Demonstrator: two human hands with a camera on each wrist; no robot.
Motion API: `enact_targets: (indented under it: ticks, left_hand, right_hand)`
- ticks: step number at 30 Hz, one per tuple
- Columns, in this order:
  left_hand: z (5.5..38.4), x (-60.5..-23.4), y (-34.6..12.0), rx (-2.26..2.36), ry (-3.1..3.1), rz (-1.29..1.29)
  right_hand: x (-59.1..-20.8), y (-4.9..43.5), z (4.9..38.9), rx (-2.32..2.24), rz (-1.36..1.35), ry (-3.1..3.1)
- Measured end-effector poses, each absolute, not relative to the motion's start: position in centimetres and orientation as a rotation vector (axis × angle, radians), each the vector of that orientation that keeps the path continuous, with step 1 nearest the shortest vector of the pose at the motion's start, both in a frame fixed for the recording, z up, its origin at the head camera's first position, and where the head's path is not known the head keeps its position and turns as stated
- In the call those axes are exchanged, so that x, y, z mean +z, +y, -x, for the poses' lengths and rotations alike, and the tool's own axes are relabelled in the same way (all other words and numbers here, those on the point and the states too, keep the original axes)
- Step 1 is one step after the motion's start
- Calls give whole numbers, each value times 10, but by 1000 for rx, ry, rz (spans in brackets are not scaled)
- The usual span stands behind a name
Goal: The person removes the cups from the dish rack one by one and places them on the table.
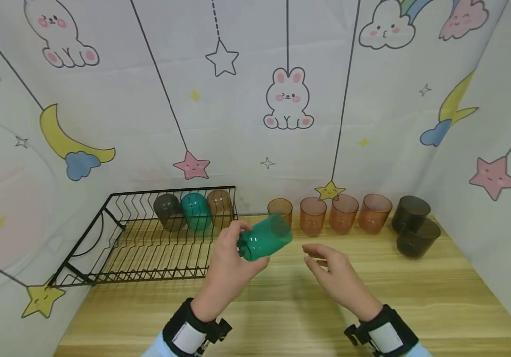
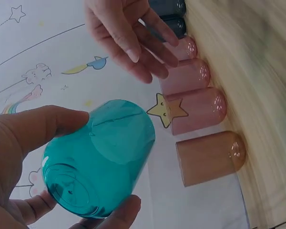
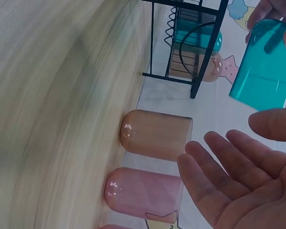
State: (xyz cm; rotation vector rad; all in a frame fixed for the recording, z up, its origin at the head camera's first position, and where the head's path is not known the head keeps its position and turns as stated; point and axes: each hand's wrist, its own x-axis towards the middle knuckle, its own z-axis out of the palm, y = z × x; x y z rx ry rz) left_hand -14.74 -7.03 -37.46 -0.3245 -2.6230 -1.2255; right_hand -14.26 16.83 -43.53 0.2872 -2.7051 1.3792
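My left hand (image 1: 233, 253) grips a clear teal cup (image 1: 266, 237) round its base end, tilted on its side above the table, its mouth toward the right. In the left wrist view the round base of the teal cup (image 2: 97, 157) faces the camera, with thumb and fingers on either side. My right hand (image 1: 337, 275) is held to the right of the cup, apart from it, fingers loosely bent and nothing in them. The right wrist view shows that right hand (image 3: 243, 181) palm up below the mouth of the teal cup (image 3: 267, 67).
A black wire rack (image 1: 148, 248) at the left holds a grey cup (image 1: 169, 212), a teal cup (image 1: 196, 211) and a brown cup (image 1: 220, 208), upside down. Along the back stand an amber cup (image 1: 280, 208), three pink cups (image 1: 312, 216) and two dark cups (image 1: 418, 238) on the wooden table (image 1: 291, 317).
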Motion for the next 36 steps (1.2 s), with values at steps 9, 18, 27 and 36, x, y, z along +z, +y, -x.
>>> enact_targets:
  ticks: [9, 18, 27, 36]
  left_hand:
    - [145, -385, -52, -1292, -2581, 412]
    - [146, -392, -50, -1347, -2571, 434]
    - [145, -400, -48, -1379, -2628, 413]
    - [149, -410, -45, -1426, -2695, 389]
  right_hand:
    - [-436, 163, 145, 1537, -299, -2697]
    - [-436, 161, 144, 1579, -298, -2678]
    - [-435, 162, 143, 1615, -239, -2610]
    - [-431, 163, 141, 1654, -242, -2500]
